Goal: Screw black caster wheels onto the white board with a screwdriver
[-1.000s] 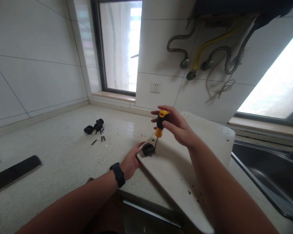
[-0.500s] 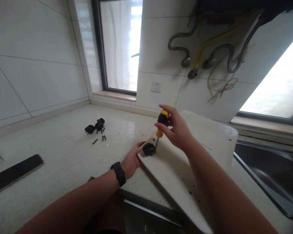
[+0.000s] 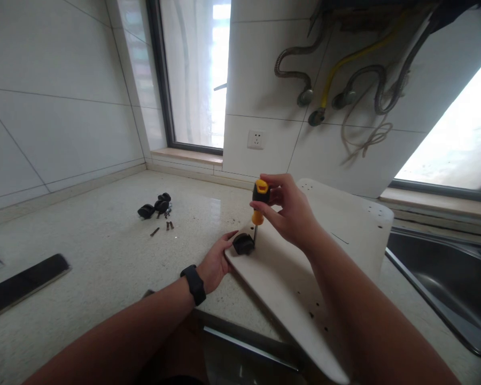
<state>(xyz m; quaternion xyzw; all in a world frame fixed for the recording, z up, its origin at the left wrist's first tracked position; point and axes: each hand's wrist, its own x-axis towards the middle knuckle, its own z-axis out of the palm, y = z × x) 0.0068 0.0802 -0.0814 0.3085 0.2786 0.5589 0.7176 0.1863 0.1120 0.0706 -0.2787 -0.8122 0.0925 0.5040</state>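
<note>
My right hand (image 3: 292, 214) is closed around the handle of a yellow and black screwdriver (image 3: 257, 217). The screwdriver stands nearly upright, its shaft reaching down beside a black caster wheel (image 3: 243, 244). That caster sits at the near-left corner of a white board (image 3: 272, 272) with several small holes. With a dark watch on its wrist, my left hand (image 3: 215, 264) grips the board's edge beside the caster. Its thumb lies near the caster; the fingers under the board are hidden. The screwdriver's tip is too small to make out against the caster's base.
Several black casters (image 3: 161, 205) and loose screws (image 3: 155, 231) lie on the speckled countertop (image 3: 116, 256) to the left. A long dark object (image 3: 28, 283) rests farther left. The board overhangs the counter's front edge. On the right is a metal sink (image 3: 436, 283); hoses (image 3: 291, 51) hang on the wall.
The screwdriver has gone from leaning right to nearly upright, and my right hand's fingers have shifted round its handle. My left hand still holds the board's edge. The view has tilted slightly.
</note>
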